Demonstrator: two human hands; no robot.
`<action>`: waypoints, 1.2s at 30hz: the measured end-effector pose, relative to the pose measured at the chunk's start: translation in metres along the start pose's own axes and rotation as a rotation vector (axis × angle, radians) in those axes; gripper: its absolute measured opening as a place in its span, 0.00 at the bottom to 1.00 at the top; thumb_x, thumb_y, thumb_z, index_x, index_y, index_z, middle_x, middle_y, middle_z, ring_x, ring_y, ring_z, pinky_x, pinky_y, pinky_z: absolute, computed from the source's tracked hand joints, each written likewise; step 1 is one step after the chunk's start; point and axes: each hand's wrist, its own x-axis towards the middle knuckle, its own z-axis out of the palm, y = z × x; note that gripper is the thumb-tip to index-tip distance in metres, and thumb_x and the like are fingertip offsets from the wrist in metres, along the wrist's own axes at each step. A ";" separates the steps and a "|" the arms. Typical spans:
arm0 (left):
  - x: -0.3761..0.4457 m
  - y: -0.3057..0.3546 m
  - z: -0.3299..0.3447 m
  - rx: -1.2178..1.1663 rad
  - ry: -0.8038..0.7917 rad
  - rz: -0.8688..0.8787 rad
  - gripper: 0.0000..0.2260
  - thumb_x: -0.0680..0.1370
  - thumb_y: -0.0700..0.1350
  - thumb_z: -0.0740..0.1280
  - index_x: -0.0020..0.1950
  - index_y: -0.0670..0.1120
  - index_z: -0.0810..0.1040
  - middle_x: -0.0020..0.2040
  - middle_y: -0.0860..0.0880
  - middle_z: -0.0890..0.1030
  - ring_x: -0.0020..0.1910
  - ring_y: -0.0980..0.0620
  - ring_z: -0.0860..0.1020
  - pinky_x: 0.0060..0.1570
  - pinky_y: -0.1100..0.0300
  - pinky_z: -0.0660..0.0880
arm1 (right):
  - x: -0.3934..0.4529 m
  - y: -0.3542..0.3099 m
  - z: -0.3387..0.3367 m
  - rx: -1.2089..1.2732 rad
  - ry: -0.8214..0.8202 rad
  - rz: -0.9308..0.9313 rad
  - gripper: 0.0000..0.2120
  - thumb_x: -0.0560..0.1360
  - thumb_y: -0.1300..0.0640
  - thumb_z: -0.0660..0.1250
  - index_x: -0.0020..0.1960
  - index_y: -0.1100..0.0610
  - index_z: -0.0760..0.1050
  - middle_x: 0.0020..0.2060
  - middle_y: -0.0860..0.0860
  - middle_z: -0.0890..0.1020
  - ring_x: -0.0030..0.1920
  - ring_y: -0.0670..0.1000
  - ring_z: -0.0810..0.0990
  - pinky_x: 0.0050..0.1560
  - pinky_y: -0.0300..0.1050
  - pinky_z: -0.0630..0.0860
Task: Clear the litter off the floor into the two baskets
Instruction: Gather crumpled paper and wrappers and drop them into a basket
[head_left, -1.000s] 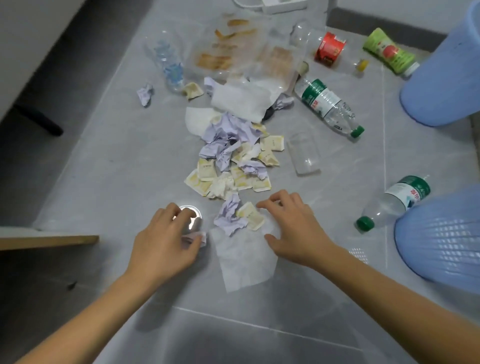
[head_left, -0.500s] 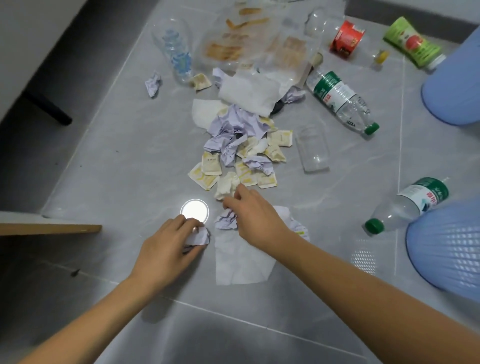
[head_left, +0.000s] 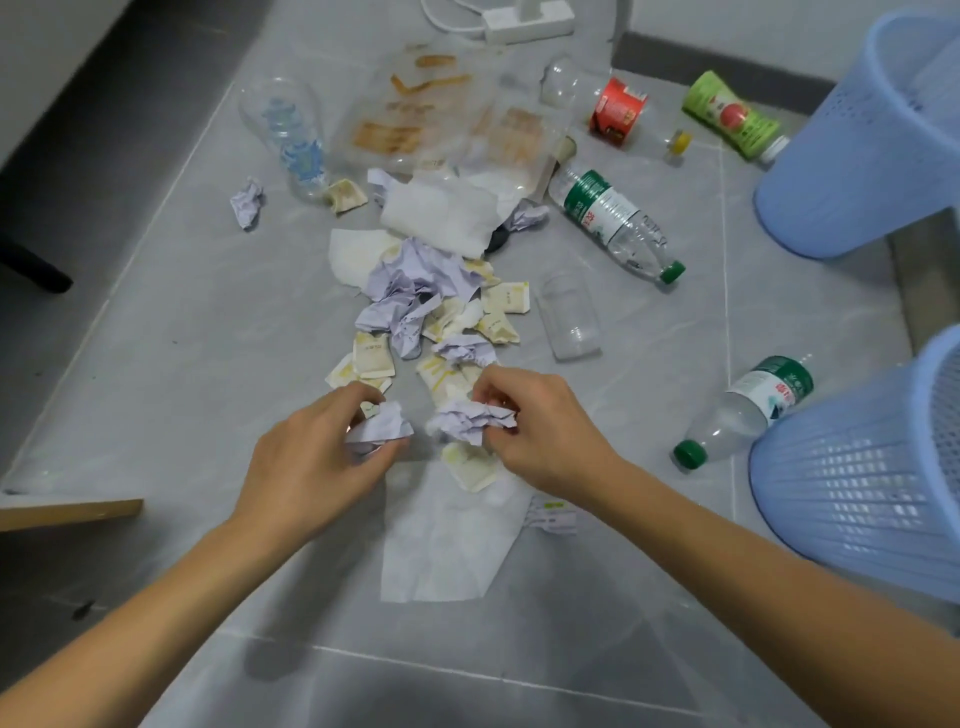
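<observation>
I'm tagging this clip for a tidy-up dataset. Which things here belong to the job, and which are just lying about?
Part of the job:
- left hand, crumpled paper in its grip
- right hand, gripping a paper wad
- near basket, far basket
- green-capped bottle
- clear jar
- sauce packets

Just lying about:
- power strip
- wooden board edge

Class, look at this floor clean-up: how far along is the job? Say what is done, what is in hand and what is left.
Barely started. Done: nothing can be seen in the near basket or far basket. In hand: the left hand grips one crumpled paper ball, and the right hand pinches another paper wad. Left: the sachet and paper pile, the green-capped bottles, the clear jar and the plastic bag.
</observation>
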 end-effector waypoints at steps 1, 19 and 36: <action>0.009 0.011 -0.004 -0.011 -0.002 0.036 0.13 0.75 0.61 0.70 0.55 0.59 0.74 0.44 0.60 0.79 0.42 0.50 0.78 0.36 0.55 0.72 | -0.005 -0.002 -0.018 0.017 0.026 0.008 0.10 0.69 0.64 0.68 0.45 0.51 0.74 0.36 0.47 0.78 0.37 0.51 0.74 0.36 0.46 0.72; 0.097 0.412 0.058 -0.109 -0.286 0.861 0.16 0.73 0.64 0.70 0.55 0.57 0.74 0.45 0.57 0.80 0.46 0.52 0.78 0.41 0.54 0.75 | -0.233 0.073 -0.296 0.041 0.957 0.575 0.07 0.71 0.63 0.76 0.43 0.59 0.78 0.35 0.61 0.79 0.34 0.53 0.80 0.34 0.52 0.83; 0.134 0.191 -0.023 -0.043 -0.099 0.444 0.07 0.77 0.56 0.69 0.50 0.55 0.78 0.39 0.59 0.80 0.37 0.59 0.76 0.42 0.53 0.76 | -0.088 0.006 -0.213 -0.214 0.680 0.274 0.09 0.70 0.62 0.68 0.47 0.51 0.79 0.39 0.45 0.81 0.36 0.50 0.79 0.42 0.48 0.78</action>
